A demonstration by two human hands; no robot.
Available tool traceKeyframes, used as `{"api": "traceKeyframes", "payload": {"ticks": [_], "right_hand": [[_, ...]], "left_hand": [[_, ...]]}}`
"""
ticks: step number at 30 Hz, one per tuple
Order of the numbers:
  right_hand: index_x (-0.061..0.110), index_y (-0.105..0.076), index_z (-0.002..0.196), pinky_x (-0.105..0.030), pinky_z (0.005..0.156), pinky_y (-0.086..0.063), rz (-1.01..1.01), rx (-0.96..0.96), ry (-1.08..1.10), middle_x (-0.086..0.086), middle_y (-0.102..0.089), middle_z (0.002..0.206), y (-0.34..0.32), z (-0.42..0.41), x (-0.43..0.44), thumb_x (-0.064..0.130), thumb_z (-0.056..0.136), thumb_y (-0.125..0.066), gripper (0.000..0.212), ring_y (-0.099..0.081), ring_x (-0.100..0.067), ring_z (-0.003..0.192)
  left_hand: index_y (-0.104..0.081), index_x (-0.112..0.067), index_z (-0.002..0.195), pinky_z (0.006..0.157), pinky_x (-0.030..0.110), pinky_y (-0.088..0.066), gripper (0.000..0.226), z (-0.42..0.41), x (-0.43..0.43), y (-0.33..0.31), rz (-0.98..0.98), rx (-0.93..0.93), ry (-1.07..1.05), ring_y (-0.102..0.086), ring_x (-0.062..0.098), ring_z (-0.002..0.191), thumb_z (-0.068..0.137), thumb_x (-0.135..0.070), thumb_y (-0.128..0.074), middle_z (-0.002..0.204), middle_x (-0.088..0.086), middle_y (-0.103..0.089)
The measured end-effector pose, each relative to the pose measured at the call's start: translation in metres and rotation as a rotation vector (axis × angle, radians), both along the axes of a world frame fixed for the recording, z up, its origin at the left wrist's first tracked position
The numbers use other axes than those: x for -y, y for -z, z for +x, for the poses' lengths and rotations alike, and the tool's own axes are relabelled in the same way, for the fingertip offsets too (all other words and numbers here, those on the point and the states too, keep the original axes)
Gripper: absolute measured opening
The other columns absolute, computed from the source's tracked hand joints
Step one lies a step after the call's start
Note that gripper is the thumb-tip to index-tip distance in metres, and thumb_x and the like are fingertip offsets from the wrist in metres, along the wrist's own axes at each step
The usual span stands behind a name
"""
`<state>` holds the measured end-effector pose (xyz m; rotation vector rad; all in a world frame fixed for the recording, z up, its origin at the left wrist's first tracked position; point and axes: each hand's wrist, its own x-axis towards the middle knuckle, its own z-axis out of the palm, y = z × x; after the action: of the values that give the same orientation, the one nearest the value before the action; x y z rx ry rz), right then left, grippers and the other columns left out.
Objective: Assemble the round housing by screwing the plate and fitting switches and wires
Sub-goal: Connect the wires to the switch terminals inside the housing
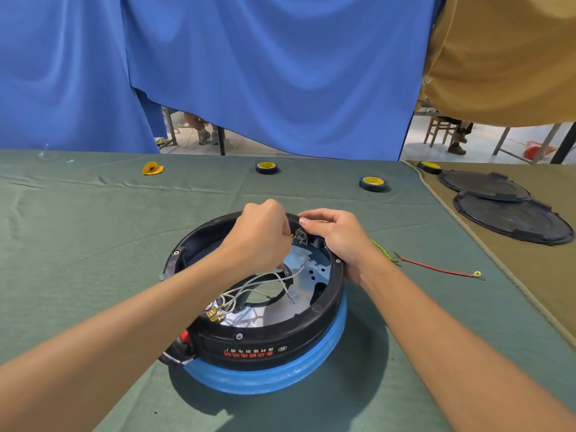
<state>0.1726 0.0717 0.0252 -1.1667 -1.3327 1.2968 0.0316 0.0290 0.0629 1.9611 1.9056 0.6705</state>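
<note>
Fitting the switch stage, by the look of it: the round housing (258, 338) sits open side up on a blue base (311, 366) in the middle of the green table cloth (93, 229), with the metal plate (314, 272) already lying inside; whether its screws are in I cannot tell. A black switch (300, 236) is seated at the far rim. The left hand (261, 235) has its fingers curled tight, pinching what looks like a wire terminal (292, 236) right at that switch. The right hand (336, 238) grips the housing rim, thumb on top just above the switch. White wires (249, 285) lie loose across the plate, their brass terminals (215, 313) bunched at the near side and unconnected, so most wiring is left. Outside, a red wire (436, 269) and a yellow-green wire (381, 249) wait unfitted beside the housing. Tape rolls (267, 167) and black round covers (511, 219) lie farther off, so I judge closing up has not begun.
</note>
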Motion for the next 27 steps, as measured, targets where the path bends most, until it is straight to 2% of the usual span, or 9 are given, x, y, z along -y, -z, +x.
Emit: {"api": "traceKeyframes", "payload": {"ticks": [2, 4, 13, 19, 23, 27], "right_hand": [[0.005, -0.071, 0.101, -0.048, 0.092, -0.054, -0.001, 0.004, -0.007, -0.017, -0.07, 0.096, 0.0, 0.0005, 0.0, 0.008, 0.09, -0.066, 0.013, -0.065, -0.025, 0.085], [0.003, -0.071, 0.103, -0.044, 0.09, -0.053, 0.002, 0.005, -0.012, -0.012, -0.07, 0.091, -0.0002, 0.0006, 0.0003, 0.008, 0.09, -0.065, 0.014, -0.064, -0.023, 0.085], [0.005, -0.071, 0.103, -0.046, 0.092, -0.054, 0.011, 0.014, -0.02, -0.016, -0.071, 0.1, 0.0005, 0.0018, -0.0001, 0.009, 0.09, -0.066, 0.015, -0.067, -0.026, 0.09], [0.006, -0.072, 0.103, -0.041, 0.087, -0.056, 0.012, 0.012, -0.026, -0.013, -0.071, 0.096, 0.001, 0.002, -0.0002, 0.009, 0.09, -0.065, 0.014, -0.066, -0.022, 0.085], [0.007, -0.072, 0.103, -0.035, 0.079, -0.058, 0.011, 0.014, -0.03, -0.012, -0.072, 0.095, 0.0008, 0.0024, -0.0003, 0.009, 0.091, -0.065, 0.014, -0.068, -0.019, 0.08], [0.008, -0.072, 0.102, -0.031, 0.076, -0.058, 0.016, 0.015, -0.032, -0.007, -0.071, 0.09, 0.0012, 0.0024, -0.0004, 0.009, 0.09, -0.066, 0.013, -0.067, -0.017, 0.078]], "left_hand": [[-0.07, -0.003, 0.099, 0.072, 0.043, -0.061, 0.013, 0.0006, 0.0002, 0.0054, 0.007, -0.064, -0.003, -0.07, 0.033, 0.075, 0.095, -0.006, -0.058, 0.093, 0.018, -0.066], [-0.071, -0.003, 0.102, 0.076, 0.044, -0.06, 0.014, 0.0, 0.0001, 0.0091, 0.001, -0.076, -0.019, -0.069, 0.034, 0.079, 0.095, -0.008, -0.059, 0.096, 0.018, -0.066], [-0.075, -0.004, 0.1, 0.075, 0.044, -0.06, 0.015, 0.0026, -0.0055, 0.009, 0.006, -0.015, 0.005, -0.069, 0.031, 0.074, 0.095, -0.01, -0.063, 0.091, 0.017, -0.069], [-0.076, -0.006, 0.097, 0.061, 0.028, -0.059, 0.015, -0.0002, -0.005, 0.0108, 0.034, 0.024, -0.001, -0.069, 0.021, 0.061, 0.096, -0.01, -0.061, 0.084, 0.012, -0.071], [-0.075, -0.006, 0.096, 0.063, 0.031, -0.06, 0.015, 0.0002, -0.0062, 0.0114, 0.032, 0.039, 0.002, -0.07, 0.023, 0.061, 0.096, -0.011, -0.061, 0.083, 0.013, -0.07], [-0.075, -0.005, 0.094, 0.061, 0.027, -0.056, 0.015, 0.0006, -0.0085, 0.0118, 0.021, 0.036, 0.005, -0.068, 0.022, 0.059, 0.096, -0.011, -0.062, 0.075, 0.012, -0.069]]}}
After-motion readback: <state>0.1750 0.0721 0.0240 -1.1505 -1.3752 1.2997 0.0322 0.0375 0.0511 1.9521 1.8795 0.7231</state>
